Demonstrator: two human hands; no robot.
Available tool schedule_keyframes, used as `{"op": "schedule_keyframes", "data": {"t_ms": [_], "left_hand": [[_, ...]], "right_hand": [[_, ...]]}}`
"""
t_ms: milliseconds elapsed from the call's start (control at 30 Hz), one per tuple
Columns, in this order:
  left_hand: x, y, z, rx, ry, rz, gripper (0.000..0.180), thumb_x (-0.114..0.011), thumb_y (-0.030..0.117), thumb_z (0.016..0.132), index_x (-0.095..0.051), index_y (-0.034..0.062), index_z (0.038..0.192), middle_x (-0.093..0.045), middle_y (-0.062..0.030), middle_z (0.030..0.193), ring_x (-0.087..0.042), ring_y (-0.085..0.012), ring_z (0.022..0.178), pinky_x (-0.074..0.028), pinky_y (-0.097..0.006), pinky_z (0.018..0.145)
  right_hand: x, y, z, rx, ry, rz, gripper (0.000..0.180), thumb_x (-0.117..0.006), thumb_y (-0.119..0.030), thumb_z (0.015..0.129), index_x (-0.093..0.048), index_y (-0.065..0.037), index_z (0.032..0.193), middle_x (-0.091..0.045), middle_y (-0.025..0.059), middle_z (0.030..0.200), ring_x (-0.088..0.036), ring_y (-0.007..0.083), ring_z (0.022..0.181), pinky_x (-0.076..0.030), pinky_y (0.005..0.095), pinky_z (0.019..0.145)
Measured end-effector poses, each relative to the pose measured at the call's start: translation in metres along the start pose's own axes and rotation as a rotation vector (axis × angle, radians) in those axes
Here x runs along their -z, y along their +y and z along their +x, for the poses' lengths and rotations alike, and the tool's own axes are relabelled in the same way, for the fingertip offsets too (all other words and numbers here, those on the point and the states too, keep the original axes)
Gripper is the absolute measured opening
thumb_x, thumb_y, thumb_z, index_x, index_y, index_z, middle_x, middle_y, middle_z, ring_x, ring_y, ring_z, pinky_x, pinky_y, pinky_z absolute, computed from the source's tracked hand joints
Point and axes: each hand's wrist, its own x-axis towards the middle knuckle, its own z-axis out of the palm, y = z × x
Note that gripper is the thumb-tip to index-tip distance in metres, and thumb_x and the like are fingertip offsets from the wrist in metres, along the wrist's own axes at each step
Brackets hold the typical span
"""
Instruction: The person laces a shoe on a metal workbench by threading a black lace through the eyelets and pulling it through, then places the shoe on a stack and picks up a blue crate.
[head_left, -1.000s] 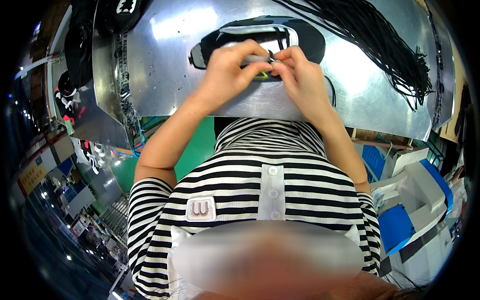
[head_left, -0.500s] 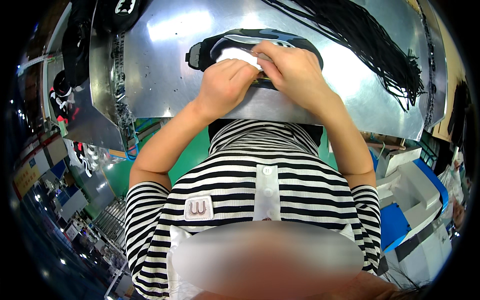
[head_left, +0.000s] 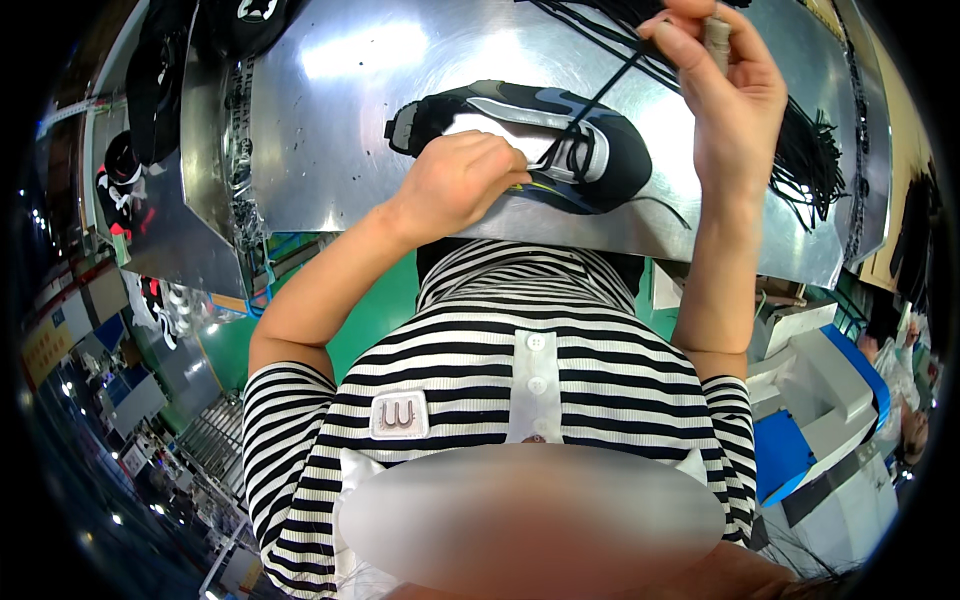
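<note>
Currently, the shoe (head_left: 622,165) is lying on the metal table (head_left: 340,175) in front of the person, its toe pointing to the person's right and its heel to the left. The left hand (head_left: 456,185) is resting at the near side of the shoe's opening, thumb and fingers closed and pinching the near edge; whether a cord is caught in that pinch as well, I am not able to tell. The right hand (head_left: 735,125), wearing a tan wrap (head_left: 717,45) on one finger, is standing above and beyond the toe, thumb and fingertip pinching a black lace (head_left: 607,89), which is running straight from the shoe's eyelets. A thin dark strand (head_left: 672,208) is lying just beside the toe on the near side. A bundle of black laces (head_left: 810,150) is extending from beyond the shoe to the right of its toe. Judging by this layout, the step in hand is pulling the lace through the eyelets. The next move is probably calling for taking up slack evenly, steadying the shoe's near edge, and guiding the lace clear of the bundle.
</note>
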Motion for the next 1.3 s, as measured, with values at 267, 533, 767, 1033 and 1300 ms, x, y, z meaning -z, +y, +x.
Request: {"op": "schedule_keyframes", "data": {"t_ms": [267,533,767,1033,1300], "left_hand": [[0.02,0.015,0.01,0.778,0.014,-0.369,0.058,-0.071,0.016,0.089,-0.038,0.0011,0.134,-0.065,-0.0144,0.109,-0.066,-0.0237,0.095,-0.051,-0.034,0.088],[0.008,0.012,0.009,0.614,0.21,-0.131,0.036,-0.076,0.016,0.082,-0.061,0.0022,0.111,-0.065,-0.0089,0.104,-0.062,-0.0196,0.093,-0.049,-0.03,0.082],[0.003,0.004,0.003,0.684,0.239,-0.22,0.038,-0.078,0.01,0.079,-0.061,0.003,0.112,-0.064,-0.0032,0.103,-0.057,-0.0092,0.088,-0.046,-0.024,0.08],[0.002,0.007,0.007,0.723,0.226,-0.225,0.036,-0.075,0.002,0.081,-0.059,0.0028,0.113,-0.066,-0.0039,0.099,-0.061,-0.0071,0.083,-0.049,-0.022,0.073],[-0.002,0.005,0.008,0.773,0.369,-0.408,0.036,-0.076,0.009,0.08,-0.06,0.0037,0.111,-0.067,-0.0044,0.079,-0.061,-0.0108,0.064,-0.05,-0.026,0.061]], "right_hand": [[-0.047,0.045,-0.042,-0.488,-0.171,0.137,0.007,-0.068,-0.005,0.087,-0.069,-0.002,0.093,-0.069,0.0015,0.089,-0.064,0.0103,0.081,-0.05,0.0232,0.077],[-0.058,0.035,-0.031,-0.465,-0.341,-0.184,0.019,-0.068,-0.017,0.087,-0.067,0.0,0.097,-0.068,0.0053,0.088,-0.062,0.0113,0.074,-0.049,0.0255,0.067],[-0.048,0.012,-0.058,-0.345,-0.263,-0.333,0.016,-0.062,-0.015,0.094,-0.059,-0.002,0.103,-0.069,0.0101,0.083,-0.068,0.0172,0.074,-0.051,0.0268,0.065],[-0.05,0.018,-0.061,-0.218,-0.313,-0.56,0.012,-0.064,-0.013,0.092,-0.057,-0.004,0.094,-0.069,0.0097,0.073,-0.068,0.0224,0.064,-0.051,0.0308,0.059],[-0.05,0.024,-0.059,-0.223,-0.282,-0.482,0.012,-0.064,-0.012,0.091,-0.058,-0.003,0.096,-0.07,0.01,0.075,-0.069,0.0239,0.067,-0.053,0.0326,0.061]]}}
